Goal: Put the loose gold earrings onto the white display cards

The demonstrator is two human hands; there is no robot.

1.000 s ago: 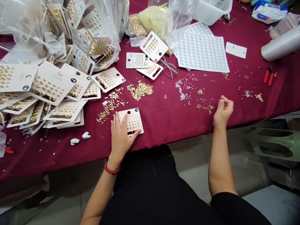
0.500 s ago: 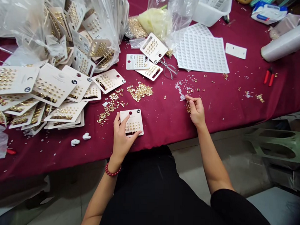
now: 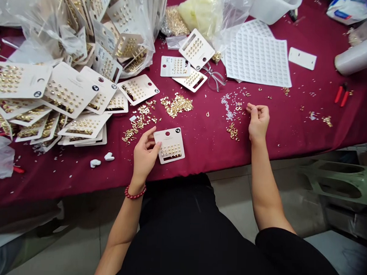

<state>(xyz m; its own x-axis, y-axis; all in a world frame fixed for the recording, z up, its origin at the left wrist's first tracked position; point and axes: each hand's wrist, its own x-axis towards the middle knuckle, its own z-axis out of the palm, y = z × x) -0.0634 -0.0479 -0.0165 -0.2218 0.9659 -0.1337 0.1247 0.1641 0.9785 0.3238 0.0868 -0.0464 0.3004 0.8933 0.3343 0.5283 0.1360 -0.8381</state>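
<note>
My left hand [image 3: 145,154], with a red bead bracelet at the wrist, grips the left edge of a white earring card [image 3: 170,146] between thumb and fingers. Rows of gold studs show on the card. My right hand [image 3: 258,121] is raised over the cloth with its fingers pinched together; what they hold, if anything, is too small to tell. Just left of it lie small gold hoops [image 3: 232,132] and a scatter of tiny clear pieces [image 3: 229,114]. Behind the card sits a pile of gold studs [image 3: 177,105].
Stacked earring cards [image 3: 69,89] and a plastic bag of cards [image 3: 127,19] fill the left side. Farther back are eyeglasses [image 3: 216,81], a label sheet [image 3: 258,58] and a white bin [image 3: 274,8]. Red-handled pliers [image 3: 341,95] and a plastic roll [image 3: 357,55] lie at right.
My right hand has moved right, away from the gold hoops. My left hand has shifted from over the card to its left edge. The view has shifted slightly.
</note>
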